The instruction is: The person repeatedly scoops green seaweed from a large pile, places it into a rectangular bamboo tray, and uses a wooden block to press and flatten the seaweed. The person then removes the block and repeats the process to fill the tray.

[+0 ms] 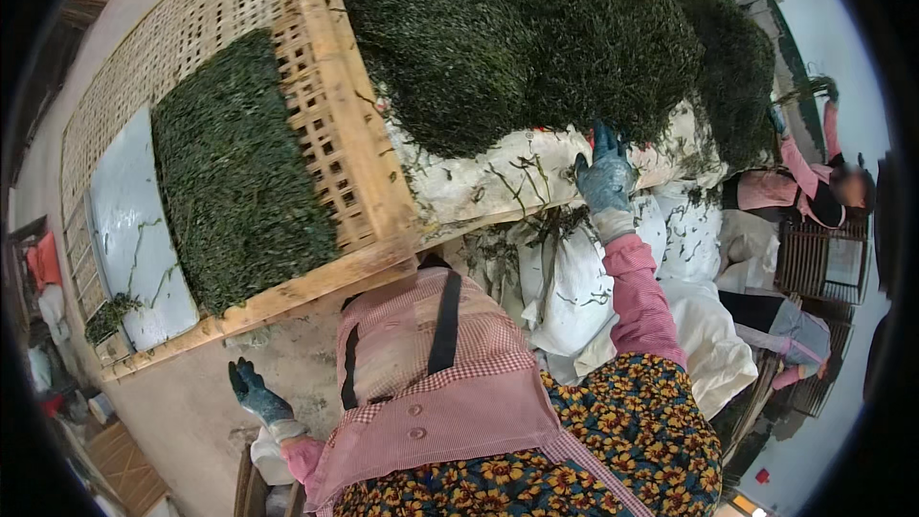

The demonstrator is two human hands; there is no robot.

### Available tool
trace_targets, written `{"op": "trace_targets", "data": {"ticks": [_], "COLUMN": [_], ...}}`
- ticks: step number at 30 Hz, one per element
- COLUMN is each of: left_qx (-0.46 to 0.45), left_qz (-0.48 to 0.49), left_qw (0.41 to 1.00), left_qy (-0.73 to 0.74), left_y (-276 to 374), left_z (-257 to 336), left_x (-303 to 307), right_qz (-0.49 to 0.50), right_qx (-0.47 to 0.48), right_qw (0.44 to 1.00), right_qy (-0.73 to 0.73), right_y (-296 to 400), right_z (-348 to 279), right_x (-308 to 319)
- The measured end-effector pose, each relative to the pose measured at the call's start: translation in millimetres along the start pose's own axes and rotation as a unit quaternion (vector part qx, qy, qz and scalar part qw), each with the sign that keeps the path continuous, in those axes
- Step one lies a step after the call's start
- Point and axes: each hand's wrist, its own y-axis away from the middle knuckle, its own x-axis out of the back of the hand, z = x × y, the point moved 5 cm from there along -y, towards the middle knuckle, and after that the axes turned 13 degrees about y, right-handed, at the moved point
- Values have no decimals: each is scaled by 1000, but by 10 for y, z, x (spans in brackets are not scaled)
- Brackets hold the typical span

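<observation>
My right hand (607, 174), in a blue coated glove, reaches forward to the near edge of a long heap of dark green leafy strands (517, 36), possibly tea or seaweed. Its fingers are spread and seem empty; whether the fingertips touch the heap I cannot tell. Beneath the heap lies a white plastic sheet (459, 190) strewn with loose strands. My left hand (260, 395), gloved alike, hangs low at my left side, holding nothing visible. Before me on the left, a flat rectangular layer of the same green material (237, 172) covers part of a wood-framed woven lattice tray (208, 21).
A pale smooth board (136, 237) lies on the tray beside the green layer, with a small clump (111, 319) near its corner. White sacks (574, 287) stand below the table edge at right. Two other people (797, 190) are at the far right, near slatted racks (818, 262).
</observation>
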Motion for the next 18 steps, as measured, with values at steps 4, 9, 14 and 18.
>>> {"op": "trace_targets", "data": {"ticks": [4, 9, 14, 18], "left_qx": [-11, -15, -66, -32], "left_qz": [-29, -2, 49, 20], "left_qw": [998, 999, 996, 996], "left_qy": [-61, -43, -29, -75], "left_y": [346, 699, 1031, 1359], "left_z": [209, 248, 90, 203], "left_x": [-376, -396, 230, -279], "right_qz": [-28, -38, -112, -80], "right_qx": [62, 107, 45, 69], "right_qw": [996, 973, 987, 993], "right_qy": [64, 199, 111, 59], "right_y": [13, -820, -1672, -1968], "right_z": [-189, -643, -820, -539], "right_x": [-145, -635, -1150, -1274]}}
